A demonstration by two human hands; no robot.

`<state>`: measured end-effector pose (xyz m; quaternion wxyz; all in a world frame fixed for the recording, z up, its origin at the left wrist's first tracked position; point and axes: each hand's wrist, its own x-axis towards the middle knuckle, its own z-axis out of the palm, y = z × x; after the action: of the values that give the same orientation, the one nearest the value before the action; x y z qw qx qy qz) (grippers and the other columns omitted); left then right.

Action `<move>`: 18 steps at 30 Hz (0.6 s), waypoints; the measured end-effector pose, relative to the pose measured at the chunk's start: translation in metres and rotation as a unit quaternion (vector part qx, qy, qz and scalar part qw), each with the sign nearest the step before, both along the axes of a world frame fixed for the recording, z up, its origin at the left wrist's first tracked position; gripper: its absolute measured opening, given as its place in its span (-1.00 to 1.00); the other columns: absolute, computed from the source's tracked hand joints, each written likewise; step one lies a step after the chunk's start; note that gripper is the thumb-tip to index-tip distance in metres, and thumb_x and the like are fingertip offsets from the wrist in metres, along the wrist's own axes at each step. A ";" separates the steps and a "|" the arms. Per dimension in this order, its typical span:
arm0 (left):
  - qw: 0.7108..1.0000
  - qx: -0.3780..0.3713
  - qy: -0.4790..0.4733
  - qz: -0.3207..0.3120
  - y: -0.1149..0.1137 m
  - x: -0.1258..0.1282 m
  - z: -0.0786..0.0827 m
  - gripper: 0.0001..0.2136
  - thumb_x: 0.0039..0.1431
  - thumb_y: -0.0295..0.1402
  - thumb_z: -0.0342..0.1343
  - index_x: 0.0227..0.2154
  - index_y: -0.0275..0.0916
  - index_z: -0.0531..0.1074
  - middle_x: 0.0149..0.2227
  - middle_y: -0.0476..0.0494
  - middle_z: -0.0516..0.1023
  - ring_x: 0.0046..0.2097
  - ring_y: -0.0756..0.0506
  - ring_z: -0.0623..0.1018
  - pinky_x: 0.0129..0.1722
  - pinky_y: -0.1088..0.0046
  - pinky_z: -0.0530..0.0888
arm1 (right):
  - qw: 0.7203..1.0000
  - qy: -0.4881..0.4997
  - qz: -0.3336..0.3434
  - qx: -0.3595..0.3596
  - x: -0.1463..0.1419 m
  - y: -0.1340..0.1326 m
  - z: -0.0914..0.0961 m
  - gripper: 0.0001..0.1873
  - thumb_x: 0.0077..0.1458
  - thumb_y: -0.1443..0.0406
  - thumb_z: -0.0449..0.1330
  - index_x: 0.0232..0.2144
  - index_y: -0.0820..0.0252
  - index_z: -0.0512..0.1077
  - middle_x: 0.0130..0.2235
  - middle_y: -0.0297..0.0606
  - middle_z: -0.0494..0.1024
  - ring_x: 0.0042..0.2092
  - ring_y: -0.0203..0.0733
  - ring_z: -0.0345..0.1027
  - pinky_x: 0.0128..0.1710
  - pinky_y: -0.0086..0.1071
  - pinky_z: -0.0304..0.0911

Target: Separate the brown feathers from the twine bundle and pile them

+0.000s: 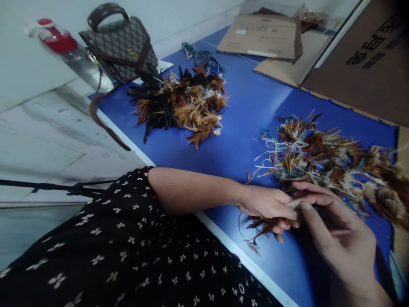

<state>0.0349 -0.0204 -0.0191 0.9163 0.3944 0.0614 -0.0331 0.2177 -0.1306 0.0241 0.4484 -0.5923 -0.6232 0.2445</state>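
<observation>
My left hand [271, 204] is closed around a small bunch of brown feathers [263, 226], whose tips stick out below the fingers toward the table's near edge. The pale quill end of the bunch pokes out at the fingertips. There my right hand [341, 230] meets it, thumb and forefinger pinched on that end. Just beyond both hands lies a loose pile of brown feather bunches [329, 147], tangled with white and teal strings. Farther left sits a second pile of black and golden-brown feathers [191, 100].
The blue tabletop [243, 111] has a pale front edge. At the far left stand a patterned handbag [124, 49], its strap hanging over the edge, and a red-labelled bottle [75, 55]. Blue-green strings [204, 57] lie behind. Flattened cardboard [260, 36] and a large carton [361, 64] occupy the back right.
</observation>
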 end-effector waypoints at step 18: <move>0.998 -0.063 0.005 -0.004 0.009 -0.011 0.020 -0.47 -0.06 -0.03 0.75 -0.26 -0.27 0.63 -0.41 0.03 0.50 -0.38 -0.04 0.53 -0.12 0.03 0.79 | 0.998 -0.042 0.033 0.028 0.009 0.000 0.005 -0.93 0.43 0.14 0.46 -0.12 -0.10 0.76 0.02 -0.25 0.76 0.04 -0.08 0.69 0.08 -0.26 0.54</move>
<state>0.0241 -0.0115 0.0005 0.9388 0.3361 0.0624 -0.0423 0.2266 -0.1307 0.0289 0.4300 -0.5685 -0.6673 0.2160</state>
